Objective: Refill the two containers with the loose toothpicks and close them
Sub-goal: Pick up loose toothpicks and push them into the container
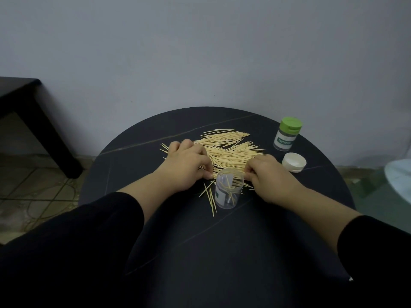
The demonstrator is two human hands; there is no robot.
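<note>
A heap of loose toothpicks lies spread across the middle of the round black table. In front of it stands an open clear container with a few toothpicks inside. My left hand lies on the heap's left side, its fingers curled and pinching toothpicks beside the container's rim. My right hand pinches toothpicks at the rim's right side. A second container with a green lid stands shut at the back right. A white lid lies in front of it.
A few stray toothpicks lie left of the open container. A dark low table stands on the floor at the left. A pale object shows at the right edge. A grey wall rises behind the table.
</note>
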